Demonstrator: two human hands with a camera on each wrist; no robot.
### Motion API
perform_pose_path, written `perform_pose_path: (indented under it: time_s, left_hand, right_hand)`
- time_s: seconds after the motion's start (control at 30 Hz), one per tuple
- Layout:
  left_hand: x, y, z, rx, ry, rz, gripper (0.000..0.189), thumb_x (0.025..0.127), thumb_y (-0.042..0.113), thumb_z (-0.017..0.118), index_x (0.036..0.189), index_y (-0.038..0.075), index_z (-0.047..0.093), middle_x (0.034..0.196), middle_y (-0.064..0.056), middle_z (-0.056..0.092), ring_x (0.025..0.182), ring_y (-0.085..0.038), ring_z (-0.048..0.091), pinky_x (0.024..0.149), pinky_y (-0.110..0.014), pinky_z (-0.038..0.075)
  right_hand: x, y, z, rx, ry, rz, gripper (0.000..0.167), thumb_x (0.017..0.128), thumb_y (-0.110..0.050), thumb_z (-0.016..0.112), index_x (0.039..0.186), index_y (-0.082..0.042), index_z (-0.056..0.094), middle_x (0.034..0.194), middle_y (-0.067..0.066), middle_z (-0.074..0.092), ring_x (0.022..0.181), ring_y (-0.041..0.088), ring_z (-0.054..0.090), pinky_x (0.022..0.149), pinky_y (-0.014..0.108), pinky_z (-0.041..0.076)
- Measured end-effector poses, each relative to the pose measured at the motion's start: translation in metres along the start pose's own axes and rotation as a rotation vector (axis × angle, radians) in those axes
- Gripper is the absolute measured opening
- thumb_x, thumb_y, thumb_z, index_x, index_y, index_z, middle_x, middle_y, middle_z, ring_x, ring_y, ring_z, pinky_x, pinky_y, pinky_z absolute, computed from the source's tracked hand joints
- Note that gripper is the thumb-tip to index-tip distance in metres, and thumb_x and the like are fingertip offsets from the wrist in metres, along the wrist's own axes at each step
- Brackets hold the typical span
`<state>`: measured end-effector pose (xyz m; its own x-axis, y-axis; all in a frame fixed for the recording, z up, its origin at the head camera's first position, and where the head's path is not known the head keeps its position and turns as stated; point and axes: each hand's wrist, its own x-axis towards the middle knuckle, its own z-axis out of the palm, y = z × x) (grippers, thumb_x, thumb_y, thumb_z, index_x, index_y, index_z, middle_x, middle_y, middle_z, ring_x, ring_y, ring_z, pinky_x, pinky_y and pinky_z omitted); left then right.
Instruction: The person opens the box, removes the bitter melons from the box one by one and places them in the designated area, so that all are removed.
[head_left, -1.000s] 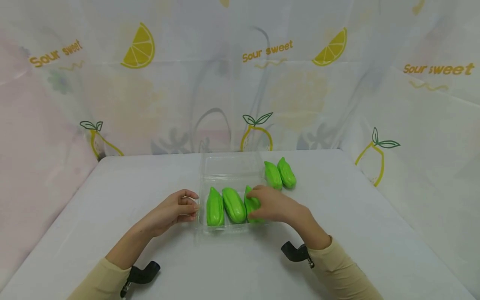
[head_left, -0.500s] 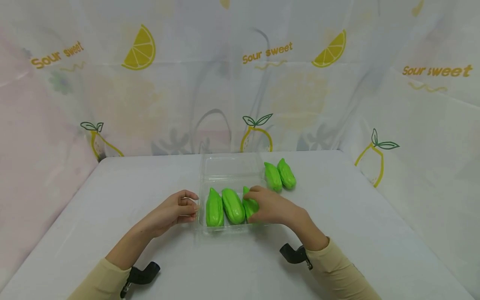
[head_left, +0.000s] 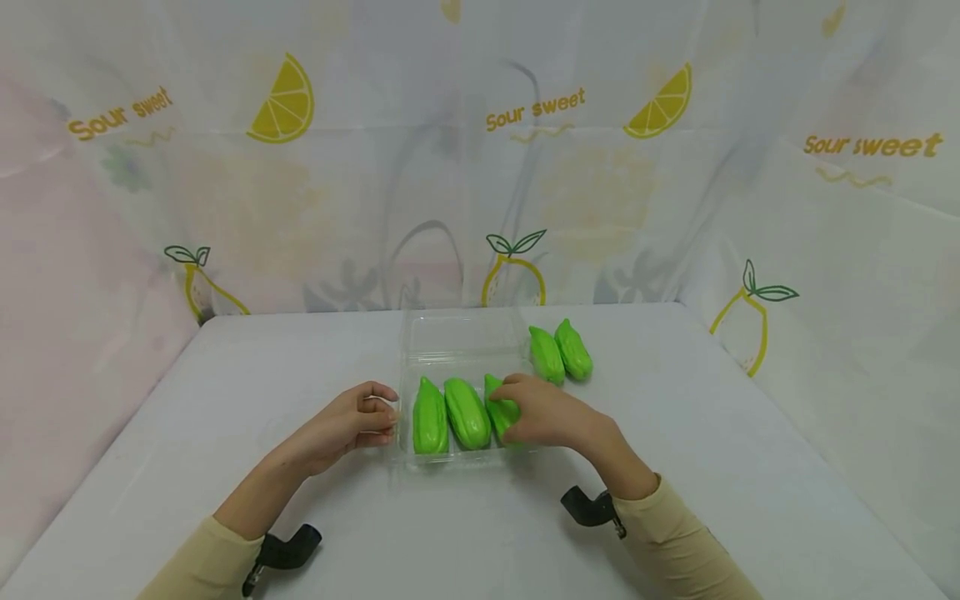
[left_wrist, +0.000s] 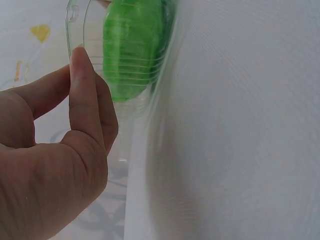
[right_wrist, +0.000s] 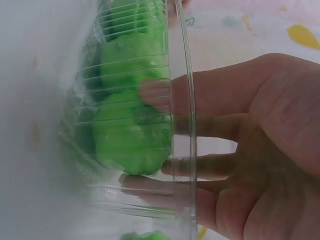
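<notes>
Here's the clear plastic box (head_left: 467, 458), sitting on the white surface (head_left: 480, 533), its lid (head_left: 462, 335) folded back on the far side. Three green gourds inside, side by side: the left gourd (head_left: 430, 419) running lengthwise front to back with its pointed end away from the person, the middle gourd (head_left: 468, 414) slightly slanted with a rounder far end, and the right gourd (head_left: 498, 408) over by the right wall, partly covered by fingers.

And that's the right hand (head_left: 551, 412) on it! The grip is closed around that gourd: the right wrist view shows, through the clear wall, thumb on one side, fingertips on the other, with the gourd sitting low in the box.

Across at the left wall, the left hand (head_left: 341, 427), fingers softly bent, tips right at the rim; whether this grip pinches the plastic or simply touches it, I can't tell. It has no gourd.

Outside the box, two more: the nearer loose gourd (head_left: 547, 356) and the farther loose gourd (head_left: 573, 350), close together on the surface, just right of the box, beyond the right hand.
</notes>
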<state>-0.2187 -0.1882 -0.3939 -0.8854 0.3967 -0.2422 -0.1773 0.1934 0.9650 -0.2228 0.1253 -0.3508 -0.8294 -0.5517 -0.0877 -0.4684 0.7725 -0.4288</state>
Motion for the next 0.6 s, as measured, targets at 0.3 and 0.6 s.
perform_pose_path:
  time_s: [0.3,0.6]
  left_hand:
    - [0.0,-0.0018,-0.0004,-0.001,-0.006,0.004,0.045,0.099,0.01,0.058,0.134,-0.005,0.034,0.097,-0.005,0.054,0.084,-0.013,0.065,0.077,-0.022,0.059]
    - [-0.0006,0.0006,-0.0002,-0.002,-0.013,0.02,0.046,0.099,0.011,0.058,0.133,-0.006,0.033,0.095,-0.004,0.055,0.084,-0.012,0.065,0.076,-0.021,0.059]
  right_hand:
    - [0.0038,0.0012,0.0024,0.02,0.009,-0.003,0.054,0.077,-0.006,0.074,0.13,-0.009,0.065,0.133,0.009,0.064,0.127,0.027,0.057,0.104,0.044,0.049]
    - [0.0032,0.0021,0.0005,0.022,0.034,-0.047,0.054,0.078,-0.001,0.067,0.132,-0.003,0.061,0.134,0.01,0.064,0.129,0.028,0.057,0.107,0.046,0.048]
